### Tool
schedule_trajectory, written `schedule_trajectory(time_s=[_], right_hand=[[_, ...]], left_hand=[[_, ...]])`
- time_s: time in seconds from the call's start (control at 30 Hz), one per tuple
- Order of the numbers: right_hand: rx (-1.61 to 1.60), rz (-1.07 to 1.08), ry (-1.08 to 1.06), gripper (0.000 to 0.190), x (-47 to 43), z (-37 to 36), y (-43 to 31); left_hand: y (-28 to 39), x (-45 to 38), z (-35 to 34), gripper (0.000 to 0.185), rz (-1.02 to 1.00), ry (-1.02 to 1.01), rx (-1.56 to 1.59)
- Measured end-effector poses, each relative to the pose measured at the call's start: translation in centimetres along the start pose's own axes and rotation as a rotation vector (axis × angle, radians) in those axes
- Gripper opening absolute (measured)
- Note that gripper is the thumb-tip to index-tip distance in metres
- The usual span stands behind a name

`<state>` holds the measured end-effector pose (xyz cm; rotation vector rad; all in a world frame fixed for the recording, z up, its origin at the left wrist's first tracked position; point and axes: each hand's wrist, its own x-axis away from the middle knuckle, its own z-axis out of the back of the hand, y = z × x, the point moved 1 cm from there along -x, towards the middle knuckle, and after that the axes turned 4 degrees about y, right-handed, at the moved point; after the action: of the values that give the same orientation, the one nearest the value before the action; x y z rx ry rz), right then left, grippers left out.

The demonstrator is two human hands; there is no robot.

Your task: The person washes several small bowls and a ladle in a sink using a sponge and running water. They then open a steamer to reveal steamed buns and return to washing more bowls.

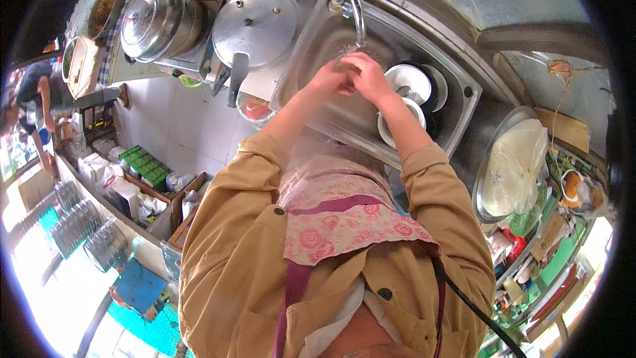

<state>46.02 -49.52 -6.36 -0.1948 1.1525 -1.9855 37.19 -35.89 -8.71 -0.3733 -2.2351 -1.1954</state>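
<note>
Both hands are close together over the stainless steel sink (318,67), right under the mouth of the curved chrome faucet (357,7). Water splashes at the fingers. My left hand (329,79) is curled, with its fingers meeting those of my right hand (368,75). A small dull-green patch shows between them; what it is, I cannot tell. On the sink's right side, beside my right wrist, are a white bowl (408,82) and another white dish (439,88) behind it. A further white bowl (416,112) is partly hidden by my right forearm.
Left of the sink are a large pressure cooker (258,22) with a black handle and a lidded steel pot (151,22). To the right, a metal basin (481,186) holds a plastic-covered pale mass (516,169). A person (37,89) stands at far left.
</note>
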Motion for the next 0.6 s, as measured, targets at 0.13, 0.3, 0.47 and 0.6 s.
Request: schedule_trajectory(time_s=[0.13,0.3,0.47,0.6], right_hand=[[0.187,-0.118,0.066,0.022,-1.3,-0.3,-2.0],[0.208,-0.411,0.390,0.030,-0.7,-1.4,-0.3],[0.052,0.089,0.131,0.053,-0.2,-1.9,-2.0],[0.034,-0.100,0.010,0.050,-0.8,-0.8,-4.8]], left_hand=[[-0.7,1.3,-0.6,0.048,-0.031,-0.006,0.108],[-0.2,0.8,-0.5,0.041,-0.203,0.095,0.129],[3.3,1.1,1.1,0.033,-0.022,0.007,0.130],[4.8,1.1,0.5,0.030,-0.027,0.063,0.069]])
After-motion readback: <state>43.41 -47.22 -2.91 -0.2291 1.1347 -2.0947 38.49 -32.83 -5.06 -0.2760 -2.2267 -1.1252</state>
